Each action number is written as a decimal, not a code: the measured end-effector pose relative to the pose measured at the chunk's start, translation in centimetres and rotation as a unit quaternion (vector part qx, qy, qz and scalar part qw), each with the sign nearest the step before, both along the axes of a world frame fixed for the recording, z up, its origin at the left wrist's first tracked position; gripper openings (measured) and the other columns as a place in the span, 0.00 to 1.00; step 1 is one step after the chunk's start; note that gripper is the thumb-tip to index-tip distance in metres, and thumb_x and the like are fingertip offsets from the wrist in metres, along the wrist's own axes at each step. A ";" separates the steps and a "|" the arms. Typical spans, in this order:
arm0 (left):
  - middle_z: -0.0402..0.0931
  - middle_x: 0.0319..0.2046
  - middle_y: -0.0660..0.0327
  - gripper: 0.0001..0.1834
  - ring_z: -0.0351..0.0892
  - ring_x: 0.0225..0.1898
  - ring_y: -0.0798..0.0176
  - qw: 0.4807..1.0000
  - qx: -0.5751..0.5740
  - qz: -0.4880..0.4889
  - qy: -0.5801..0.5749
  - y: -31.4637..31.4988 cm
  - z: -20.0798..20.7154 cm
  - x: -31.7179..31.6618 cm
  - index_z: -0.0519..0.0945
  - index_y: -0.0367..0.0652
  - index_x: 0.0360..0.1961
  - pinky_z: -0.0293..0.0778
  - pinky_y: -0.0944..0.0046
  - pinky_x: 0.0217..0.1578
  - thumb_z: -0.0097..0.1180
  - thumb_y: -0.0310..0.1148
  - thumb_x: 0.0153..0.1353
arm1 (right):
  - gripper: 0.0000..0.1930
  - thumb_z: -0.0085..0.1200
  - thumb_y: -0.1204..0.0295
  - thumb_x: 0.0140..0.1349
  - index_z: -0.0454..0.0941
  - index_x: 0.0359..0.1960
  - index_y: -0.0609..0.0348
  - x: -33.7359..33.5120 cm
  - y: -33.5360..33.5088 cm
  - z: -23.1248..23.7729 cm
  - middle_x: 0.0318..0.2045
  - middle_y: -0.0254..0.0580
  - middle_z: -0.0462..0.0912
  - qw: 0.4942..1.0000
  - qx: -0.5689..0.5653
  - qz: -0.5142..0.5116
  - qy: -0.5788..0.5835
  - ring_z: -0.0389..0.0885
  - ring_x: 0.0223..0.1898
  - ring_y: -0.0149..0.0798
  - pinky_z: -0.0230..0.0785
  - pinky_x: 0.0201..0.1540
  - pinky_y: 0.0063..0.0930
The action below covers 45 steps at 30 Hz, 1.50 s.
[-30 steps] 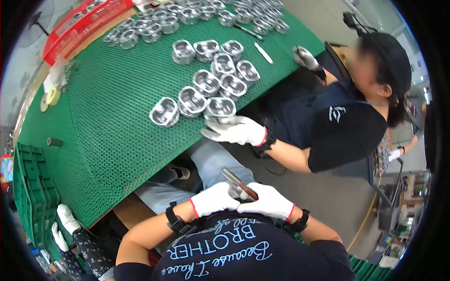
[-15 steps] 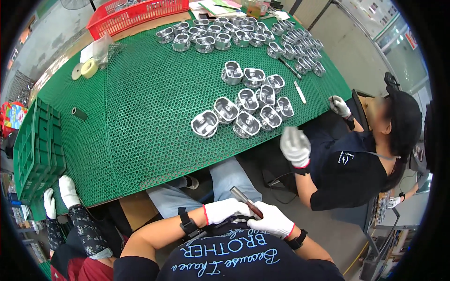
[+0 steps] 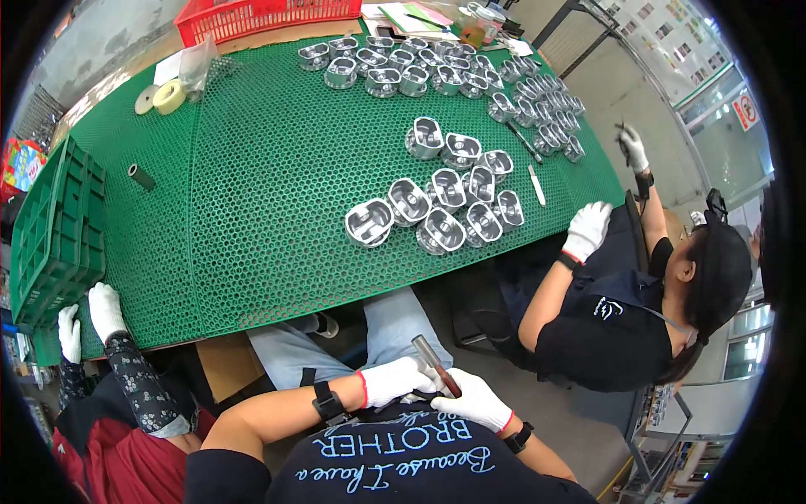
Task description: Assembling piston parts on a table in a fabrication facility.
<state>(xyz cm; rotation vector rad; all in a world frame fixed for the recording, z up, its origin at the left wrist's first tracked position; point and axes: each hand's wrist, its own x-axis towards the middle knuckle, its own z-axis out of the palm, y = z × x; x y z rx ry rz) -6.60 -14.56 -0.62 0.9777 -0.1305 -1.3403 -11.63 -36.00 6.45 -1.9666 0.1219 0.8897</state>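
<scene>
One rod [image 3: 437,365], silver at its upper end and brown below, slants between the person's two white-gloved hands, in front of the chest and below the table edge. The right hand [image 3: 474,399] is curled around its brown part; the left hand [image 3: 395,382] is bent in close beside it, and whether its fingers grip the rod cannot be told.

Ten metal pistons [image 3: 441,231] stand in a near group on the table [image 3: 277,210]; a second, larger group [image 3: 383,81] fills the far side, too crowded to count surely. To the right of the ten lie one white pen [image 3: 536,185] and one dark stick [image 3: 524,141]. On the left are one short tube [image 3: 141,176], one tape roll [image 3: 169,97], one flat disc [image 3: 146,100] and one clear bag [image 3: 198,65].

The tabletop is green and patterned with small holes. One red basket [image 3: 269,18] sits at the far edge, green crates [image 3: 63,227] at the left. Two co-workers, one at each side, wear white gloves. The floor [image 3: 554,420] is grey.
</scene>
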 end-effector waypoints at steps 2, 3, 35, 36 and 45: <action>0.78 0.29 0.71 0.16 0.70 0.24 0.77 1.000 -0.007 0.025 0.012 0.0 -0.6 -0.4 0.83 0.33 0.53 0.67 0.73 0.26 0.59 0.31 0.67 | 0.20 0.72 0.62 0.59 0.82 0.46 0.61 -0.2 -0.2 0.4 0.33 0.34 0.81 1.000 -0.013 0.001 0.020 0.79 0.35 0.29 0.74 0.42 0.28; 0.78 0.29 0.71 0.16 0.70 0.24 0.77 0.999 -0.009 0.027 0.013 -0.1 -0.9 -0.4 0.83 0.33 0.53 0.67 0.73 0.26 0.59 0.31 0.67 | 0.20 0.72 0.62 0.59 0.82 0.46 0.61 -0.6 -0.5 0.4 0.33 0.34 0.81 1.000 -0.015 0.003 0.022 0.79 0.35 0.29 0.74 0.42 0.28; 0.84 0.46 0.64 0.17 0.80 0.44 0.73 0.856 0.297 0.386 -0.174 12.9 8.7 -3.8 0.82 0.40 0.58 0.78 0.68 0.48 0.63 0.34 0.71 | 0.08 0.61 0.72 0.71 0.85 0.49 0.59 15.5 6.1 -2.2 0.28 0.27 0.82 0.948 0.267 -0.144 -0.095 0.71 0.20 0.18 0.63 0.23 0.17; 0.84 0.47 0.62 0.16 0.82 0.47 0.70 0.837 0.306 0.395 -0.225 13.2 8.0 -1.9 0.83 0.35 0.56 0.78 0.67 0.48 0.64 0.30 0.70 | 0.09 0.62 0.71 0.72 0.85 0.50 0.58 15.9 6.3 -1.9 0.28 0.25 0.81 0.948 0.283 -0.132 -0.060 0.72 0.21 0.19 0.65 0.24 0.17; 0.83 0.48 0.45 0.37 0.83 0.51 0.39 0.582 0.511 0.155 -0.613 6.3 8.1 16.2 0.81 0.40 0.53 0.78 0.43 0.53 0.69 0.61 0.55 | 0.13 0.60 0.67 0.72 0.84 0.53 0.60 18.7 7.3 -2.8 0.31 0.30 0.83 0.930 0.292 -0.191 -0.119 0.79 0.27 0.24 0.75 0.32 0.23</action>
